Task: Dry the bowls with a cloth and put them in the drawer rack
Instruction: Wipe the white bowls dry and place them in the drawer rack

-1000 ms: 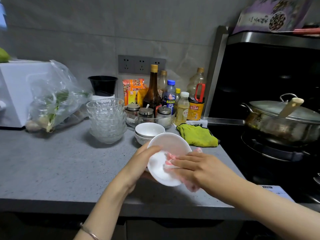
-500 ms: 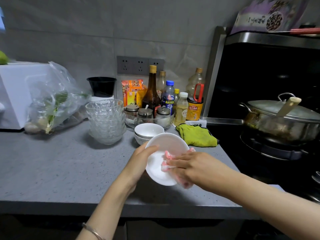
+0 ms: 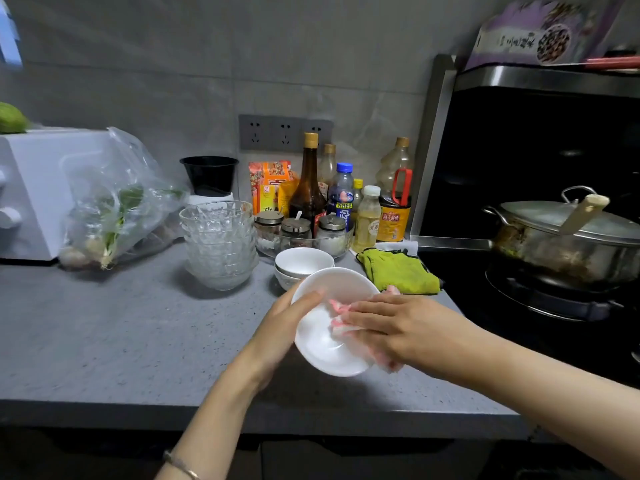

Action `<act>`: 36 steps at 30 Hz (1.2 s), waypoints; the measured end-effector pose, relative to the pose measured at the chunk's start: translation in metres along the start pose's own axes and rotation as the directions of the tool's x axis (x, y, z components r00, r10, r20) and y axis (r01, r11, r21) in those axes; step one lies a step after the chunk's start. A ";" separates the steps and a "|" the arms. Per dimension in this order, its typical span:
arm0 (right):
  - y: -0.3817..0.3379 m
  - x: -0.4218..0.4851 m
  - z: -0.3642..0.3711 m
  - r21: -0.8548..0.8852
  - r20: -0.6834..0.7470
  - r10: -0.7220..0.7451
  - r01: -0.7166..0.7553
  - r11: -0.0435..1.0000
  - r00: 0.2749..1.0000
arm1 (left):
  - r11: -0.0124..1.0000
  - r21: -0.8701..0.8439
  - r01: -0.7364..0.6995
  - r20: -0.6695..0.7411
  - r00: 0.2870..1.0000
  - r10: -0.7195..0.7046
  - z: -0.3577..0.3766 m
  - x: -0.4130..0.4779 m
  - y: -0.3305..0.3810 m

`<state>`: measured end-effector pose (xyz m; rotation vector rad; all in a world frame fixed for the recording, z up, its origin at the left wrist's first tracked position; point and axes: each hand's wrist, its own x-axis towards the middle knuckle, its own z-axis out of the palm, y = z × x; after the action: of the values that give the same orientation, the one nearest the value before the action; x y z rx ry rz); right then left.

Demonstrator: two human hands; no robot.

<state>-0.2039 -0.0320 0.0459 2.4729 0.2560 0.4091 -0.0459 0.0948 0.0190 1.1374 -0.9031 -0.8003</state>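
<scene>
White bowl (image 3: pixel 320 346) is held tilted, mouth toward the camera, above the front part of the grey countertop (image 3: pixel 121 334), right of centre.

Far left: white appliance (image 3: pixel 31 188) with a green fruit (image 3: pixel 10 117) on top. A clear plastic bag of greens (image 3: pixel 114 202) leans against it. Next comes a stack of glass bowls (image 3: pixel 218 244), upright, with a black cup (image 3: pixel 209 174) behind it near the wall.

Left hand (image 3: pixel 280 327) grips the white bowl at its left rim, thumb on the inside edge, fingers behind the wall. A bracelet shows on that wrist. Pink cloth (image 3: pixel 341 308) lies inside the bowl against its right wall and hangs out below the rim. Right hand (image 3: pixel 391 327) holds the pink cloth, fingers laid over it and pressing it to the bowl; the thumb is hidden.

Just behind the held bowl are two stacked white bowls (image 3: pixel 303 263) on the counter. Behind those sit a glass dish of lidded jars (image 3: pixel 296 228), then sauce bottles (image 3: pixel 308 188) along the wall under the sockets (image 3: pixel 285 133). A green rag (image 3: pixel 398 271) lies at the counter's right end, beside the stove.

Far right: a lidded steel pot (image 3: pixel 568 237) on the burner, a utensil handle (image 3: pixel 585 209) resting on the lid.
</scene>
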 end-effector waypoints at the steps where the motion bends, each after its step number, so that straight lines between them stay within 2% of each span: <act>1: -0.006 0.004 -0.002 0.058 -0.013 0.063 -0.063 0.996 0.998 | 0.999 -0.030 -0.040 -0.051 0.998 0.038 0.005 -0.001 -0.002; 2: -0.015 0.008 -0.004 0.136 -0.020 0.146 -0.142 0.980 0.989 | 0.995 -0.038 -0.088 -0.112 0.990 0.083 0.012 -0.003 -0.004; 5: -0.040 0.023 -0.004 0.390 0.083 0.336 -0.340 0.856 0.938 | 0.985 -0.032 -0.171 -0.256 0.954 0.157 0.027 -0.007 -0.018; 7: -0.048 0.021 -0.001 0.472 0.072 0.337 -0.329 0.818 0.939 | 0.985 -0.032 -0.172 -0.272 0.949 0.157 0.024 -0.005 -0.022; 8: -0.045 0.015 0.001 0.428 0.060 0.280 -0.279 0.860 0.958 | 0.987 -0.003 -0.160 -0.216 0.964 0.155 0.018 -0.003 -0.021; 11: -0.018 -0.003 0.002 0.180 0.099 -0.009 -0.009 0.984 0.995 | 0.987 0.142 -0.071 0.124 0.991 0.054 -0.003 0.003 -0.014; 13: -0.002 -0.009 -0.001 0.046 0.135 -0.056 0.050 0.998 0.989 | 0.986 0.165 -0.018 0.229 0.973 -0.021 -0.008 0.004 -0.008; 15: 0.001 -0.008 0.000 -0.026 0.104 -0.051 0.054 0.998 0.993 | 0.993 0.116 -0.007 0.179 0.984 -0.014 -0.007 0.004 -0.006; 16: -0.002 -0.005 0.002 0.002 0.096 -0.022 0.022 1.000 0.995 | 0.998 0.067 -0.015 0.129 0.992 0.006 -0.004 0.001 -0.006; 19: -0.026 0.008 0.001 0.204 0.048 0.203 -0.208 0.956 0.978 | 0.990 -0.034 -0.140 -0.070 0.988 0.137 0.016 -0.009 -0.015; 21: -0.046 0.017 0.000 0.359 0.022 0.389 -0.371 0.856 0.921 | 0.981 -0.043 -0.190 -0.174 0.968 0.180 0.032 -0.013 -0.021; 22: -0.052 0.020 0.000 0.429 0.052 0.439 -0.417 0.801 0.897 | 0.981 -0.049 -0.188 -0.200 0.964 0.175 0.035 -0.014 -0.022; 24: -0.051 0.013 -0.002 0.483 0.083 0.352 -0.346 0.804 0.932 | 0.986 -0.013 -0.169 -0.203 0.965 0.163 0.030 -0.013 -0.024; 25: -0.044 0.007 0.000 0.422 0.084 0.258 -0.268 0.866 0.963 | 0.987 0.023 -0.161 -0.163 0.973 0.162 0.022 -0.009 -0.024; 27: -0.019 -0.003 -0.001 0.212 0.118 0.070 -0.094 0.973 0.991 | 0.987 0.089 -0.130 0.006 0.991 0.130 0.004 -0.004 -0.021; 29: 0.000 -0.009 -0.003 0.094 0.153 -0.031 0.017 0.995 0.988 | 0.993 0.093 -0.070 0.137 0.989 0.057 -0.004 0.000 -0.014; 30: 0.001 -0.007 -0.003 0.056 0.171 -0.013 0.003 0.998 0.985 | 0.995 0.075 -0.064 0.132 0.990 0.053 -0.006 0.001 -0.013; 32: -0.004 0.002 -0.007 0.036 0.154 0.049 -0.055 0.998 0.987 | 0.996 0.012 -0.092 0.027 0.995 0.091 -0.001 0.001 -0.012; 34: -0.022 0.015 -0.018 0.171 0.170 0.201 -0.230 0.958 0.965 | 0.989 -0.047 -0.143 -0.099 0.985 0.138 0.010 -0.004 -0.018; 36: -0.037 0.025 -0.023 0.317 0.271 0.366 -0.441 0.839 0.891 | 0.981 -0.069 -0.184 -0.185 0.968 0.168 0.024 -0.008 -0.024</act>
<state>-0.1916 0.0164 0.0471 2.9236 -0.3171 0.2982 -0.0725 0.0873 -0.0016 1.0203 -0.7994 -0.5762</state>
